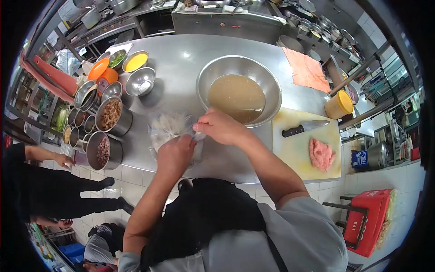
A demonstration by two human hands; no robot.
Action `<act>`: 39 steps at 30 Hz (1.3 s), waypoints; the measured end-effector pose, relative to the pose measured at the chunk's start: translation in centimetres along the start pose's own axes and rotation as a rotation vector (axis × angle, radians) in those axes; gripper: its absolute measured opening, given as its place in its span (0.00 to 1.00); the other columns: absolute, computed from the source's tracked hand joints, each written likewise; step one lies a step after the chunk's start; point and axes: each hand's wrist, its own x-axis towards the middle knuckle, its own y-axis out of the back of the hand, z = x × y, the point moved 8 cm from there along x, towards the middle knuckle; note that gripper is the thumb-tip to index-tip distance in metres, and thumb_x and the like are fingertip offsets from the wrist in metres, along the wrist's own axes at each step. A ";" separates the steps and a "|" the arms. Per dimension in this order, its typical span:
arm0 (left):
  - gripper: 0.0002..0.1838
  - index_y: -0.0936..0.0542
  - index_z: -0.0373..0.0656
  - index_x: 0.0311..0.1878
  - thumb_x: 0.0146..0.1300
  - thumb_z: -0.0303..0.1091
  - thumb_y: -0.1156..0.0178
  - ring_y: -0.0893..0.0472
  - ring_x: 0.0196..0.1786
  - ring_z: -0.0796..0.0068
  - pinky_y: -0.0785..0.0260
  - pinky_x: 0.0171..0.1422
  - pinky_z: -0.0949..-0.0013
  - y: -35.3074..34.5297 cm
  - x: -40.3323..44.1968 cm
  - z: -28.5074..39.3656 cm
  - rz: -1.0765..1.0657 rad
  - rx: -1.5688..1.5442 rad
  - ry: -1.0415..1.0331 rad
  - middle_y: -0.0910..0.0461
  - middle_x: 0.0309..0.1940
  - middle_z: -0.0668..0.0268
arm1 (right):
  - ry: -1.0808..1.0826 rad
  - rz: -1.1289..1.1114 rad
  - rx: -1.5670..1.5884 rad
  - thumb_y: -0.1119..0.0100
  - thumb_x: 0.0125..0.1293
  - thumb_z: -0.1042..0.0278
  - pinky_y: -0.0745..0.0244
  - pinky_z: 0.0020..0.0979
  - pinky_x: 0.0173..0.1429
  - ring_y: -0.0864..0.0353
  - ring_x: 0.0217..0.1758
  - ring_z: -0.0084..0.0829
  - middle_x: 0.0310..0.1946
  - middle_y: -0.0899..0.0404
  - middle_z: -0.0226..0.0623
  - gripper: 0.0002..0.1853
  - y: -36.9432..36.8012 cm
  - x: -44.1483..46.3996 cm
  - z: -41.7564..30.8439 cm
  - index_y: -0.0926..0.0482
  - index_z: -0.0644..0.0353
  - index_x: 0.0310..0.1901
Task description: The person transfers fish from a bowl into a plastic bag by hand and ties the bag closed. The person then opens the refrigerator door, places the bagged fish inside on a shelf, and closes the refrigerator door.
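Note:
A clear plastic bag (166,124) with pale, whitish contents lies on the steel table near its front edge. My left hand (176,153) is closed on the gathered plastic at the bag's near side. Just to the right, my right hand (219,128) pinches another part of the same plastic, its fingertips close to the left hand's. What exactly the bag contains is hard to make out. Beyond my right hand stands a large steel bowl (267,72) holding cloudy brownish liquid (236,97).
On the cutting board (290,136) at right are a knife (306,128) and a pink cloth (321,154). Pots of chopped meat (103,149) and shredded food (111,114) crowd the left edge, with a small steel bowl (140,82) behind. Another person (50,181) stands at left.

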 end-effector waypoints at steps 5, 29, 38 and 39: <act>0.06 0.18 0.43 0.43 0.65 0.32 0.35 0.15 0.40 0.51 0.22 0.46 0.48 -2.8 -2.2 2.4 0.128 0.099 -0.182 0.16 0.33 0.58 | -0.165 -0.511 -0.226 0.37 0.70 0.43 0.18 0.46 0.48 0.12 0.39 0.49 0.34 0.12 0.49 0.24 -5.3 2.8 -4.0 0.10 0.60 0.41; 0.10 0.18 0.37 0.53 0.77 0.31 0.40 0.22 0.32 0.83 0.30 0.39 0.76 0.2 2.0 -11.1 0.176 -1.403 0.438 0.16 0.34 0.67 | -0.147 -0.365 0.494 0.47 0.81 0.56 0.26 0.31 0.50 0.23 0.43 0.25 0.41 0.18 0.31 0.17 -9.6 2.7 0.8 0.15 0.59 0.54; 0.09 0.16 0.36 0.49 0.69 0.28 0.35 0.18 0.38 0.60 0.25 0.46 0.62 0.0 0.2 -7.2 0.204 -0.332 0.161 0.15 0.37 0.57 | -0.188 -0.152 0.274 0.46 0.75 0.59 0.22 0.49 0.54 0.13 0.48 0.54 0.43 0.13 0.57 0.17 -10.4 4.2 1.4 0.14 0.65 0.44; 0.09 0.16 0.37 0.49 0.67 0.26 0.35 0.18 0.40 0.56 0.25 0.48 0.59 0.3 0.0 -6.5 0.244 -0.207 0.100 0.15 0.39 0.57 | -0.185 -0.126 0.216 0.45 0.74 0.60 0.22 0.51 0.55 0.14 0.49 0.56 0.43 0.14 0.58 0.16 -10.6 4.4 1.1 0.14 0.65 0.43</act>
